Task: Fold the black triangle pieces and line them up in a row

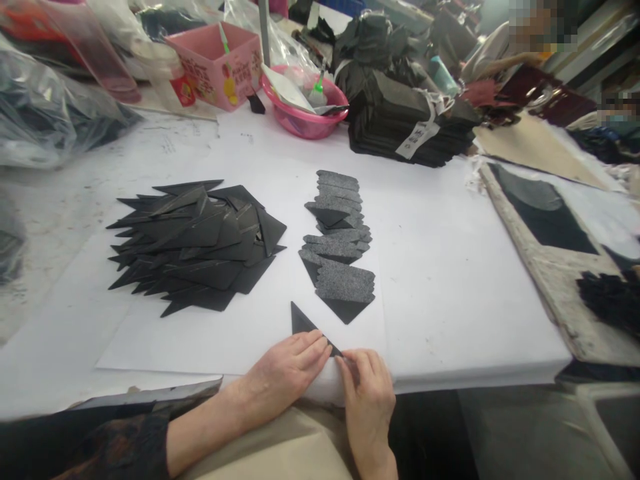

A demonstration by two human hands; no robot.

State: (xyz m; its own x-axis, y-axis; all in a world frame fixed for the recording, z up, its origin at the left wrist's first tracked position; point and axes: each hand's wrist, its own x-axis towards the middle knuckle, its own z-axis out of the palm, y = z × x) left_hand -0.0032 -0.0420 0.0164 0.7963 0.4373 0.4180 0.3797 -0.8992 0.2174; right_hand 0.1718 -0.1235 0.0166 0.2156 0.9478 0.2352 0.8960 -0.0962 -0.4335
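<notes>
A dark triangular piece [303,321], which looks like leather or a similar sheet material, lies at the table's front edge. My left hand [287,365] covers its middle, fingers together and pressed down on it. At the right corner of the same piece, my right hand [369,387] pinches with thumb and fingertips. Just beyond my hands is an overlapping row of grey-speckled pieces [345,280] with dark pointed ends. Left of that row spreads a large heap of black triangular pieces [200,247].
A white sheet [425,280] covers the table. At the back stand a pink box [220,73], a pink basin [305,123] with bottles and papers, and a tied black stack [400,113] with a tag. A board [530,260] lies right; another person's arm [495,63] shows far right.
</notes>
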